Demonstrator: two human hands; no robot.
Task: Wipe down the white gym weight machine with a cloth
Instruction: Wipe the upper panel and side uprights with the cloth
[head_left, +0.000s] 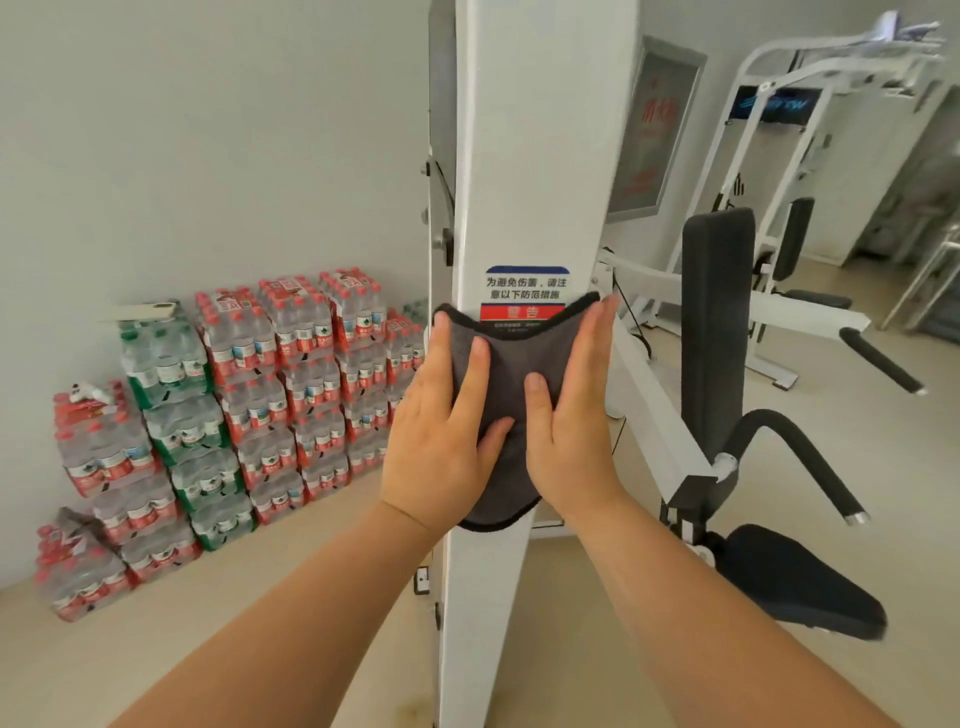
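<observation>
Head view: 2 flat hands press a grey cloth on a white machine upright

Head camera looks forward and down along my 2 bare forearms, which reach up from the bottom of the frame. At the centre stands the wide white upright (535, 156) of the gym weight machine. A dark grey cloth (511, 358) with black edging lies spread against its front face, just below centre. My left hand (441, 431) presses the cloth's left side with straight, spread fingers, its thumb flat on the fabric. My right hand (571, 415) presses the right side, fingers straight and together, thumb laid on the cloth. Neither hand curls round the cloth; both lie flat on it.

The cloth's top edge overlaps the bottom of a blue, white and red warning label (527, 288) stuck to the upright. At right of the frame are the machine's black back pad (719, 322) and black seat (800, 582). Packs of bottled water (234, 405) are stacked against the wall at lower left. A second white machine (779, 156) stands at upper right.
</observation>
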